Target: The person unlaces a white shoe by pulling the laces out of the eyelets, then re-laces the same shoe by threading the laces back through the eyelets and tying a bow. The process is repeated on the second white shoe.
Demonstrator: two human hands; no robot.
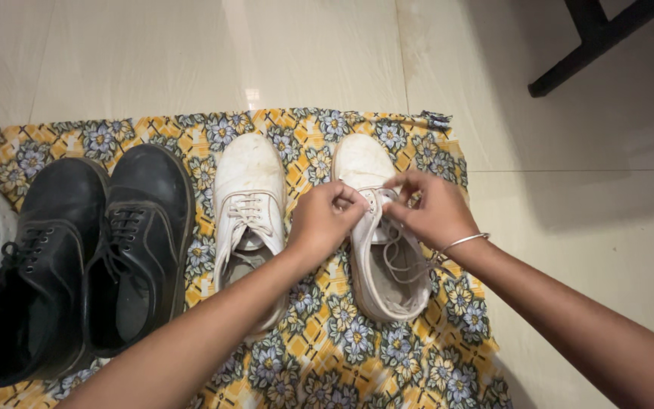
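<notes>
your left hand (325, 220) and right hand (431, 212) both pinch the loose white lace (399, 254) of the right white shoe (381, 235) on the floral cloth (327, 348), its knot not yet tied, unlike the laced left white shoe (247, 212).

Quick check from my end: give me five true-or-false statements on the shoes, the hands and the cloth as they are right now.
1. Both hands are at the laces of the right white shoe. True; left hand, right hand.
2. The black shoes lie right of the white ones. False; they lie to the left.
3. The right wrist wears a thin bangle. True.
4. The shoes sit on bare tile. False; they sit on a flowered yellow cloth.
5. The left white shoe is being held. False; no hand grips it.
</notes>
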